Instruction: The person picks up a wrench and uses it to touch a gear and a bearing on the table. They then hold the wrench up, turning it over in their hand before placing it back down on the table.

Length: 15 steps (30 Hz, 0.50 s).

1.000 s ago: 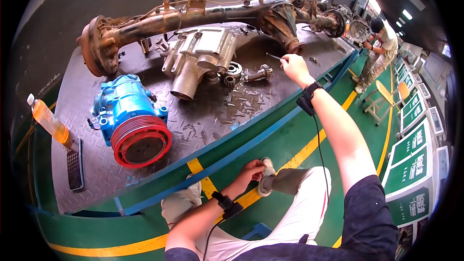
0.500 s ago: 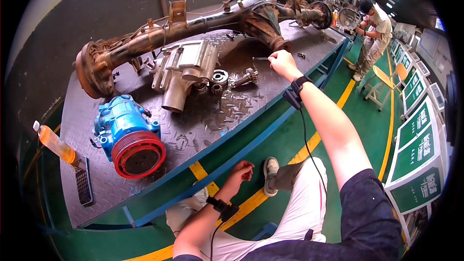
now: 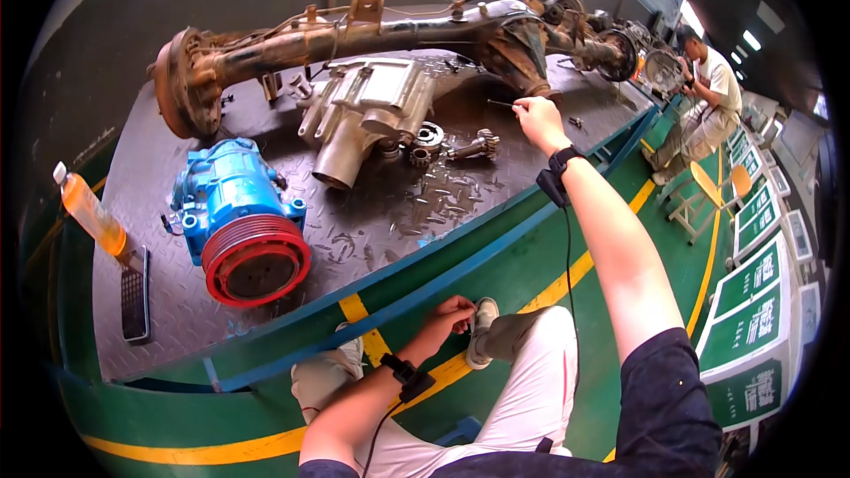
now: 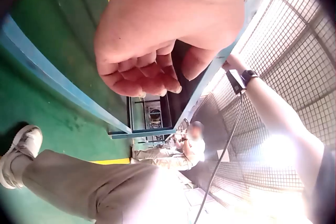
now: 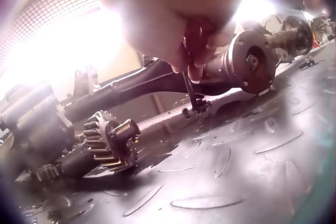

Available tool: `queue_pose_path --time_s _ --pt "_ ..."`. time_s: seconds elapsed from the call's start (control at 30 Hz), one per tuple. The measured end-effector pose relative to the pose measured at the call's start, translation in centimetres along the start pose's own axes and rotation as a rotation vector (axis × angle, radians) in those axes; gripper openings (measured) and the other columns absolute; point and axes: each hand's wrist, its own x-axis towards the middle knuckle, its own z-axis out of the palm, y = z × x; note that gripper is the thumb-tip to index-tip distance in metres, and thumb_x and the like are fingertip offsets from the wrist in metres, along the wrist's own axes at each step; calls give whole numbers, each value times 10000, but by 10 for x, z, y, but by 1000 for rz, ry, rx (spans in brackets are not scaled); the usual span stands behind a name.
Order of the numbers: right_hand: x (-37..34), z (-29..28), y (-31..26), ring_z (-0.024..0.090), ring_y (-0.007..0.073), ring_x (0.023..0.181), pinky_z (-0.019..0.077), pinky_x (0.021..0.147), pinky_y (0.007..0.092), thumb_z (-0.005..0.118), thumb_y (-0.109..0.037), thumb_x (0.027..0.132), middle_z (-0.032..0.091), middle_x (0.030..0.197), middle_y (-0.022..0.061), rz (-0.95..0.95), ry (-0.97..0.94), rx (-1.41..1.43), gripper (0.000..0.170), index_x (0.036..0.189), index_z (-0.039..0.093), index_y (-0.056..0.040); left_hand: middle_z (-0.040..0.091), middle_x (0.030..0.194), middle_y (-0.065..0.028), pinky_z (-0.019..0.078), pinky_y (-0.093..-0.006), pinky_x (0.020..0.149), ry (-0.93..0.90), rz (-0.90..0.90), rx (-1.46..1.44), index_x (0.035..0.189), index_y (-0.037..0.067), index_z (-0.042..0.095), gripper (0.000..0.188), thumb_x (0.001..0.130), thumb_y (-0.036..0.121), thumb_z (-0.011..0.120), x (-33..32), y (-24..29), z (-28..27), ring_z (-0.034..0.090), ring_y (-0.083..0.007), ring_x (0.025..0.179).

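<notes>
The right hand (image 3: 538, 122) pinches a thin dark rod (image 3: 501, 104) above the metal table, close to the rusty axle's flange (image 3: 542, 91). In the right wrist view the rod (image 5: 189, 88) points down from the fingers of the right hand (image 5: 173, 19), near small parts (image 5: 199, 109) on the plate. A gear shaft (image 3: 475, 146) lies left of that hand, beside a ring bearing (image 3: 428, 135). Over the lap, away from the table, the left hand (image 3: 451, 317) hangs with loosely curled fingers; in the left wrist view the left hand (image 4: 163, 40) holds nothing.
A grey metal housing (image 3: 367, 111), a blue compressor (image 3: 232, 190) with a red pulley, an orange bottle (image 3: 92, 214) and a phone (image 3: 135, 294) stand or lie on the table (image 3: 345, 252). Another person (image 3: 708, 93) is at the far right, near a wooden chair (image 3: 707, 186).
The head view has shifted and swung back, so the table sits differently in it. The right hand still pinches the rod near the flange. The other person has bent lower.
</notes>
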Motion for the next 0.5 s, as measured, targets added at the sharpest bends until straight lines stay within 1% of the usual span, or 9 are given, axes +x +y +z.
queue_pose_path --time_s 0.23,0.43,0.5 --pt "23 26 19 634 329 906 499 808 420 604 -240 842 673 924 159 -68 83 -126 224 936 708 -66 566 818 25 441 -204 667 -71 -9 -24 997 80 573 147 913 200 564 13 0 6 540 -57 711" --pt "37 36 29 636 333 900 501 803 420 601 -235 843 672 917 169 -75 72 -209 230 930 707 -50 561 815 29 425 -197 668 -119 -5 -83 995 82 568 151 911 207 568 21 5 7 526 -51 708" --pt "38 41 32 634 342 894 499 797 422 599 -225 842 672 903 172 -100 45 -129 228 928 706 -43 559 809 29 415 -196 646 -119 -13 -95 993 81 566 145 908 199 570 22 9 8 518 -50 701"
